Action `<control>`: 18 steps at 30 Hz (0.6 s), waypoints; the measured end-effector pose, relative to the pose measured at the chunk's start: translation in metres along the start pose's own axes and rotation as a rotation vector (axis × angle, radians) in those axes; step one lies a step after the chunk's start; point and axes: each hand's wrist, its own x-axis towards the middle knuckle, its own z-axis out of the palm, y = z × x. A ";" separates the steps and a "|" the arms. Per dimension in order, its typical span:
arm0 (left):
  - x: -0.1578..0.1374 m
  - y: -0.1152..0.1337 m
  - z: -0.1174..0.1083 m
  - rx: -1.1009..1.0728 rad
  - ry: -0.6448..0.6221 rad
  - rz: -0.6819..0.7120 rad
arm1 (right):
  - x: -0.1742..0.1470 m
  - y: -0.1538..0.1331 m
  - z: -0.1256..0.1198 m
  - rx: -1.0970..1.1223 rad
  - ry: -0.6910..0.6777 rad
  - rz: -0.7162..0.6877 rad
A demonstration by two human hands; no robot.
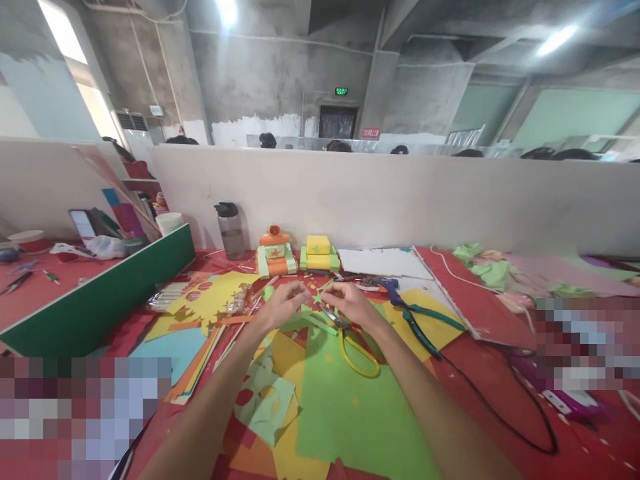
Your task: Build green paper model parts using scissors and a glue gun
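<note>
My left hand and my right hand face each other over the middle of the table, thumb and forefinger of each pinched together. What they pinch, if anything, is too small to make out. Small light-green paper stars show between the fingertips; I cannot tell whether one is held. Scissors with yellow handles lie below my right hand on a large green sheet. To the left of it lies a pale green sheet with cut-out holes. Two paper models stand beyond my hands, one orange and green, one yellow and green.
Teal-handled pliers and a blue glue gun lie at right, with a black cord. A dark-lidded bottle stands by the white partition. A green divider and clear glue sticks are at left.
</note>
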 end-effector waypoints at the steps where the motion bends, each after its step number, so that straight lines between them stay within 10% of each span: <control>1: 0.000 0.001 0.000 0.005 -0.012 -0.005 | 0.000 -0.001 0.000 -0.002 -0.002 -0.002; 18: -0.001 0.001 0.001 0.048 -0.074 -0.058 | -0.001 -0.001 0.001 -0.039 -0.009 0.008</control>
